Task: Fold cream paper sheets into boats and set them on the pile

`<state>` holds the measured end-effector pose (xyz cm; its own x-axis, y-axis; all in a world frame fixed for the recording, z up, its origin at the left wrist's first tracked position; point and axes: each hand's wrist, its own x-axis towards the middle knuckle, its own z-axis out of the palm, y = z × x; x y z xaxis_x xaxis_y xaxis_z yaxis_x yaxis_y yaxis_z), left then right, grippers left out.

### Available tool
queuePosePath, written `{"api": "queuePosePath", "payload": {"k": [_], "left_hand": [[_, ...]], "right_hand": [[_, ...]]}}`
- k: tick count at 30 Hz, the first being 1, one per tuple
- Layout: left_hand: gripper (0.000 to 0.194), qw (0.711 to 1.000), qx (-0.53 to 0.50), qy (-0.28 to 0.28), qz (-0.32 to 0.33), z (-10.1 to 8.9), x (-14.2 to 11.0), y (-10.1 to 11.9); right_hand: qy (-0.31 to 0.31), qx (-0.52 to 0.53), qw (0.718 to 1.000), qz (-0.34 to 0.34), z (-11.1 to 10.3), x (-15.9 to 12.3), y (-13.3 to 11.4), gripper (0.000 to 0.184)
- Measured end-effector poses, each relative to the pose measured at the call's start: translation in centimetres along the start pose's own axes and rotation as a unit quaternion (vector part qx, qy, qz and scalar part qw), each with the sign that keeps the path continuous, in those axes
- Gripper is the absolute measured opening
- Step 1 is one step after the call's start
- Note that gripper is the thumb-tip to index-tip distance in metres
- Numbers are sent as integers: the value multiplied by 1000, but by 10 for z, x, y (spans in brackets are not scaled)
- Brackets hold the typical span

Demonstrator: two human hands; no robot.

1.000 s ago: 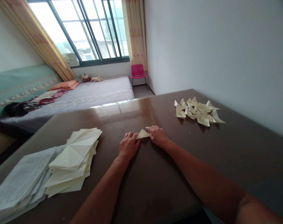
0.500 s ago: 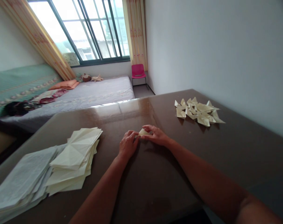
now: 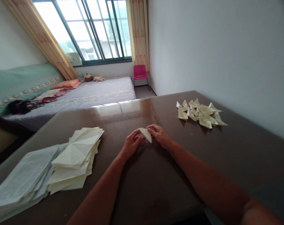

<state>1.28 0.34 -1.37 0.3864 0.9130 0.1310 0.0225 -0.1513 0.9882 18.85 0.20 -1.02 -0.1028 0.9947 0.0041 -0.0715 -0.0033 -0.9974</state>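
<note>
A small folded piece of cream paper (image 3: 146, 135) is held between my two hands above the middle of the brown table (image 3: 156, 187). My left hand (image 3: 132, 141) pinches its left side, and my right hand (image 3: 160, 134) grips its right side. The paper has a pointed, triangular shape, with one tip toward me; its back is hidden. Left of my hands lies a stack of creased cream paper sheets (image 3: 74, 153). Over to the right sits a cluster of folded cream paper pieces (image 3: 205, 110) with upturned points.
A pile of whitish sheets (image 3: 22, 175) lies at the table's left side, partly against the cream stack. Beyond the table are a bed (image 3: 109, 89) and a pink chair (image 3: 140, 72). A white wall (image 3: 217, 47) runs along the right.
Both hands have turned the folded paper so that a broad face and a downward tip now show. The left fingers have shifted to its side. The view has moved slightly.
</note>
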Motion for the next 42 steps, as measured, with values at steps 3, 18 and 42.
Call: {"api": "queuePosePath", "payload": {"k": [3,18,42], "left_hand": [[51,999,-21,-10,-21,2,-2,4],[39,991,-114,50,-43,-4,0,1],[33,989,-26,146,20,0,5,-7]], "right_hand": [[10,1,1000,1,4,-1,2,36],[-98,-69,992,-44,1,-4,-1,45],[88,-218,958,-165,11,-14,-10,24]]}}
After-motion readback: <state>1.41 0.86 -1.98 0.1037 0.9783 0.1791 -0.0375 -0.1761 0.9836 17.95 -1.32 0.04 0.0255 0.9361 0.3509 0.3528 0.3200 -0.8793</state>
